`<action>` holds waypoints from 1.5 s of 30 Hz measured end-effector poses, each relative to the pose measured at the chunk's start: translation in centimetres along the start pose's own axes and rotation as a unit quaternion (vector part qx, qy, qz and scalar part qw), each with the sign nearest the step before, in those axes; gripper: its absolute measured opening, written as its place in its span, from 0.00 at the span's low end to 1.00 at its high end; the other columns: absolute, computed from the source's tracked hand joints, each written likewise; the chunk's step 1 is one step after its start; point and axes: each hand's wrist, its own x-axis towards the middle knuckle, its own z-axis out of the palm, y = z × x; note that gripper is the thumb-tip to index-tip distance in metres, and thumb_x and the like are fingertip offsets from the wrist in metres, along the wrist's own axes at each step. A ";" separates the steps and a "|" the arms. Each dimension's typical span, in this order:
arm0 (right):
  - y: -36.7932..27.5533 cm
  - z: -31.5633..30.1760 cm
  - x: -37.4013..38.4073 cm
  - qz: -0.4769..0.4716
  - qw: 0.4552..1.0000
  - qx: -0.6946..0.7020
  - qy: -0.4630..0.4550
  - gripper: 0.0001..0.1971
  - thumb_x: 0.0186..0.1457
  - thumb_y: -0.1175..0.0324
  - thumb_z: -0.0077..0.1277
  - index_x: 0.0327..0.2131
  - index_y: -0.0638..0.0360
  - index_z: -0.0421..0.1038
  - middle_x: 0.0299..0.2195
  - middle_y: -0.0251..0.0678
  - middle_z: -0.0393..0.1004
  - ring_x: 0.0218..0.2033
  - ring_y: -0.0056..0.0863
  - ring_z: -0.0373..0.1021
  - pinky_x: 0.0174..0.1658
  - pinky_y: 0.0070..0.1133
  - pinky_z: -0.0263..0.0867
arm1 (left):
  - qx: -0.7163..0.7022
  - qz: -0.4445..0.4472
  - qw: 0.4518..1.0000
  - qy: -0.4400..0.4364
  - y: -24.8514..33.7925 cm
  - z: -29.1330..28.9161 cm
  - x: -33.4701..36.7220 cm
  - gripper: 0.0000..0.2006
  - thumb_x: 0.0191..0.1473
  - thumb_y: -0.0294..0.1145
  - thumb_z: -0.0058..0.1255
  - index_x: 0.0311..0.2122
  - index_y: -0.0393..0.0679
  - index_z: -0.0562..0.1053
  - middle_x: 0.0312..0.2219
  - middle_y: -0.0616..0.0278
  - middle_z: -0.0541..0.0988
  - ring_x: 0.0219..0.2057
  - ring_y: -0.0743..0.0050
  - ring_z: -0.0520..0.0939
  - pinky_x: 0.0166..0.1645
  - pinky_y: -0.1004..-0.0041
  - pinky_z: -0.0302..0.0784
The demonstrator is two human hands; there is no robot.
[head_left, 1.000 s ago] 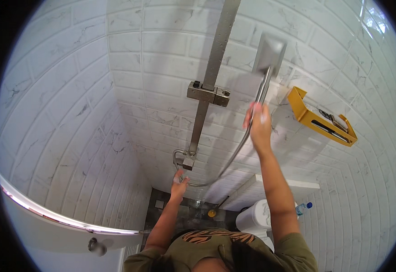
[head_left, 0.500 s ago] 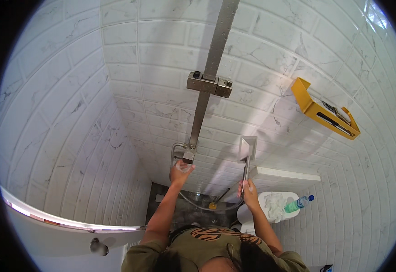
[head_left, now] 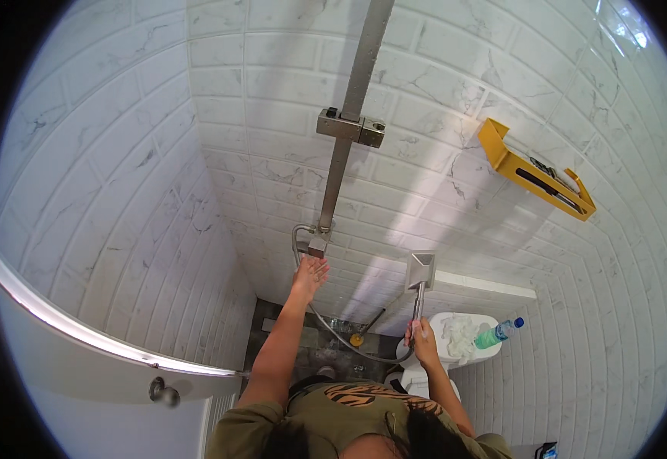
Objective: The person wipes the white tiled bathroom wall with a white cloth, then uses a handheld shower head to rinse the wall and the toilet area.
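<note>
Veined white tiles (head_left: 287,99) surround us. At the person's one o'clock, the right hand (head_left: 423,340) wraps the hand shower (head_left: 421,271), apparently keeping its face wallward; at eleven, the left hand (head_left: 312,275), fingers parted, seems empty by the valve block (head_left: 317,245), contact unclear. Its hose (head_left: 341,337) sags between; at two, a bottle (head_left: 499,333) crowds the right arm.

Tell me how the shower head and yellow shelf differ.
The shower head is silver; the shelf is yellow. The right hand grips the shower head; the shelf is on the wall. The shower head has a slim handle; the shelf is a long tray. Both appear right of the rail.
</note>
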 end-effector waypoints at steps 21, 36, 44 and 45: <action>1.7 -2.4 -7.9 0.019 0.998 -0.013 0.065 0.16 0.64 0.55 0.39 0.34 0.61 0.62 0.22 0.32 0.66 0.20 0.20 0.64 0.25 0.18 0.62 | -0.693 -0.160 0.601 -0.364 -1.4 5.5 3.7 0.19 0.52 0.51 0.42 0.28 0.43 0.70 0.23 0.67 0.74 0.27 0.76 0.76 0.27 0.74 0.76; 1.9 -3.8 -5.4 0.035 0.998 -0.016 0.058 0.14 0.64 0.58 0.38 0.33 0.60 0.61 0.23 0.33 0.66 0.20 0.20 0.64 0.26 0.17 0.62 | -0.553 -0.211 0.747 -0.301 -0.7 2.0 3.1 0.25 0.51 0.61 0.42 0.29 0.44 0.65 0.24 0.71 0.67 0.22 0.83 0.73 0.29 0.76 0.76; 2.7 -2.4 -5.1 0.019 1.000 0.004 0.021 0.12 0.64 0.62 0.39 0.30 0.60 0.59 0.22 0.33 0.66 0.20 0.19 0.63 0.25 0.18 0.61 | -0.316 -0.222 0.906 -0.174 1.8 -1.2 5.6 0.22 0.54 0.54 0.47 0.37 0.41 0.67 0.29 0.62 0.76 0.28 0.75 0.79 0.33 0.71 0.82; 2.7 -2.3 -5.2 0.014 1.000 0.005 0.017 0.12 0.64 0.62 0.39 0.30 0.60 0.60 0.22 0.33 0.66 0.20 0.19 0.63 0.25 0.18 0.61 | -0.262 -0.184 0.935 -0.154 1.8 -1.4 5.8 0.22 0.55 0.53 0.46 0.37 0.41 0.68 0.28 0.61 0.76 0.27 0.73 0.79 0.33 0.71 0.82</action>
